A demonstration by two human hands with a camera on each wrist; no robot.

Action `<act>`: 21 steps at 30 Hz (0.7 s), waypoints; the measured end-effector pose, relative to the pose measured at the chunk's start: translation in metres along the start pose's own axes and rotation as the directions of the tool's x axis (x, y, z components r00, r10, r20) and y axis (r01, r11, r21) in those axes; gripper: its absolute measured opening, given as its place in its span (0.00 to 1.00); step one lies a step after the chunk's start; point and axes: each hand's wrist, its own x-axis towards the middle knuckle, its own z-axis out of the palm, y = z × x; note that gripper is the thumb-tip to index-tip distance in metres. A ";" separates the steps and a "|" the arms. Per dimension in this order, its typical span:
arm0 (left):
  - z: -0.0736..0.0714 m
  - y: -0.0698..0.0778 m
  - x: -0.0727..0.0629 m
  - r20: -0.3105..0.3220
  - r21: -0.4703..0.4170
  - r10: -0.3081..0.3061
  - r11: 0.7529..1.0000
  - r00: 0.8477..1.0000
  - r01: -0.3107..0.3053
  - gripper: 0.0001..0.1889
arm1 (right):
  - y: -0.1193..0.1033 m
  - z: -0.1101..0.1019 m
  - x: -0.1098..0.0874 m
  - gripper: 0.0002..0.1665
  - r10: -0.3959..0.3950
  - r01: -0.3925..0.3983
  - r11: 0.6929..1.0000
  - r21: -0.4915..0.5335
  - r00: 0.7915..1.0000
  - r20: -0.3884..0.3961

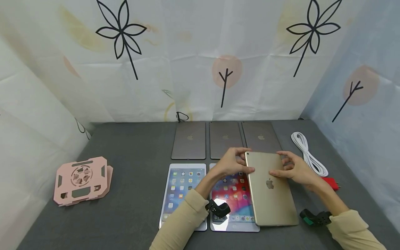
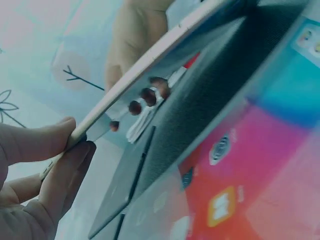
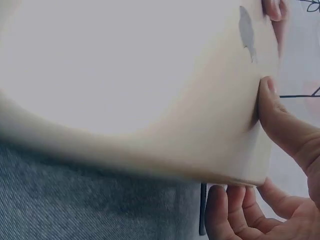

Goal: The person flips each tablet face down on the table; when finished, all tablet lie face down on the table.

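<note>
Both hands hold a gold tablet (image 1: 275, 198) with its back and apple logo facing up. My left hand (image 1: 233, 162) pinches its far left corner near the camera lens. My right hand (image 1: 295, 169) grips the far right part, thumb on the back and fingers beneath, as the right wrist view shows. Seen edge-on in the left wrist view, the tablet (image 2: 135, 75) is tilted and raised off the table at the far end. Left of it a white-framed tablet (image 1: 229, 198) lies with a lit red and blue screen, partly covered by the left hand and the gold tablet.
Another lit white tablet (image 1: 184, 187) lies further left. Behind are three grey tablets, left (image 1: 189, 142), middle (image 1: 225, 139) and right (image 1: 260, 133). A coiled white cable (image 1: 309, 152) and a red plug (image 1: 332, 182) lie right; a pink stand (image 1: 82, 180) lies left.
</note>
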 end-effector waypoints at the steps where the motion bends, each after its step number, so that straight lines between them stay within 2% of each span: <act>1: 0.001 -0.002 0.001 -0.008 0.013 0.010 1.000 1.000 -0.010 0.38 | 0.000 -0.001 0.000 0.52 -0.003 0.003 1.000 0.000 1.000 -0.004; 5: 0.007 -0.011 0.003 -0.055 0.079 0.036 0.996 0.998 -0.032 0.40 | 0.001 -0.004 -0.002 0.54 -0.004 0.003 1.000 -0.012 1.000 -0.025; 9: 0.011 -0.021 0.004 -0.115 0.179 0.047 0.984 0.992 -0.026 0.44 | 0.004 -0.005 -0.001 0.56 -0.006 0.002 0.997 -0.081 0.999 -0.044; 11: 0.012 -0.026 0.005 -0.134 0.227 0.041 0.974 0.990 -0.010 0.42 | 0.007 -0.004 -0.001 0.56 -0.003 -0.003 0.993 -0.120 0.999 -0.048; 15: 0.017 -0.032 0.005 -0.172 0.269 0.009 0.962 0.985 0.038 0.35 | 0.011 -0.004 0.000 0.56 0.012 -0.020 0.984 -0.175 0.999 -0.047; 18: 0.021 -0.035 0.006 -0.202 0.344 0.012 0.937 0.979 0.060 0.33 | 0.014 -0.006 0.000 0.56 0.022 -0.031 0.981 -0.193 0.999 -0.048; 21: 0.024 -0.036 0.007 -0.215 0.485 0.049 0.872 0.975 0.063 0.32 | 0.016 -0.007 0.000 0.56 0.030 -0.038 0.979 -0.200 0.999 -0.045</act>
